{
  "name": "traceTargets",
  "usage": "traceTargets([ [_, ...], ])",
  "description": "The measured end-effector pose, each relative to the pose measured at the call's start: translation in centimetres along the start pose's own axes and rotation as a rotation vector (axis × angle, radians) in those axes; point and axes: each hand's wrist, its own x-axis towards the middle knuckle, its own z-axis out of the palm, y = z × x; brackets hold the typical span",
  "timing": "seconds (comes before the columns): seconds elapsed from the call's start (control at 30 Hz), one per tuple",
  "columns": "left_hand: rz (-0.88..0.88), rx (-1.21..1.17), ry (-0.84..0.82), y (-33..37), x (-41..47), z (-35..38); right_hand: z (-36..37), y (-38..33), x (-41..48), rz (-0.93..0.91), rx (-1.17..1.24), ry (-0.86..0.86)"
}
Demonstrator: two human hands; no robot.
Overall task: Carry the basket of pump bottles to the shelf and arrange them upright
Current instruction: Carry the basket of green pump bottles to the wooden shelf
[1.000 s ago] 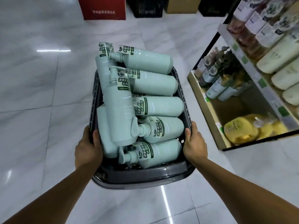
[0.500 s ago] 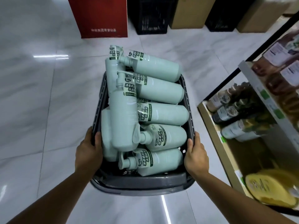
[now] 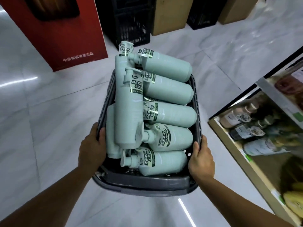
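Head view: the carrying step is in hand. The left hand [image 3: 91, 148] and right hand [image 3: 200, 159] each grasp a side rim of the basket [image 3: 144, 184], and the pump bottles [image 3: 170, 115] lie inside it (none upright). The shelf [image 3: 236, 148] stands right of the basket; I think the next move is to set it down there.

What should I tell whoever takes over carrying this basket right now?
The left hand grips the basket by its left rim; the right hand grips its right rim.
It is held over the floor, the shelf to its right.
The pump bottles all lie on their sides, piled inside.
Done: basket picked up. Left: bring it to the shelf, stand bottles upright.
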Motion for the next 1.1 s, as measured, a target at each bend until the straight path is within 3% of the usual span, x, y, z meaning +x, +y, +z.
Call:
traceTargets([
  [0.17, 0.115, 0.019, -0.068, 1.5, 10.9, -0.3, 2.8, -6.2, 3.8, 0.093, 0.059, 0.069],
  [0.47, 0.144, 0.094, -0.178, 4.0, 25.9, 1.6, 6.4, -14.5, 9.7, 0.245, 0.086, 0.104],
  [1.1, 0.387, 0.092, -0.500, 20.4, 55.1, 10.4, 10.3, -28.7, 27.8, 0.579, 0.154, 0.387],
])
